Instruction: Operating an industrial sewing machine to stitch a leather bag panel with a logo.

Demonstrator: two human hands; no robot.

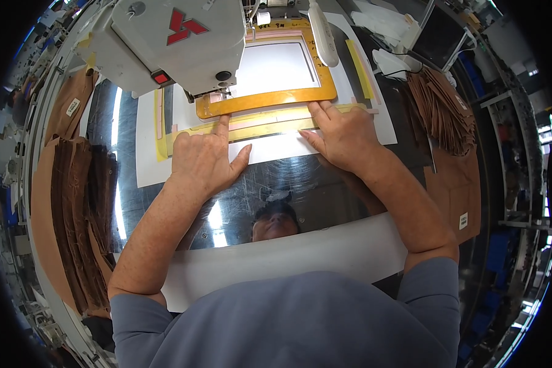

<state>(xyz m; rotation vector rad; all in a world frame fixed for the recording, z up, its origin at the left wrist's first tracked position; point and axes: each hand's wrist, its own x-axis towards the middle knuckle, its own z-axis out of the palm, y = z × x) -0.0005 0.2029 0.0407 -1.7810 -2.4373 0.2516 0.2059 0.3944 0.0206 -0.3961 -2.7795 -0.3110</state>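
A yellow rectangular frame (276, 99) lies under the head of an industrial sewing machine (165, 52), around a white area with a dark rectangular outline. My left hand (203, 152) rests near its front left, index finger stretched to the frame's edge and thumb spread. Toward the front right corner, my right hand (345, 134) reaches with its fingertips at the frame edge and thumb apart. Neither hand holds anything. Beneath both hands is a white sheet (275, 149) with yellow and pink strips (260, 122) across it.
Brown fabric pieces (73, 221) are stacked at the left. More brown pieces (443, 110) fan out at the right, with flat labelled ones (454, 202) nearer me. A shiny metal plate (288, 208) covers the near table. A dark screen (437, 35) stands at the far right.
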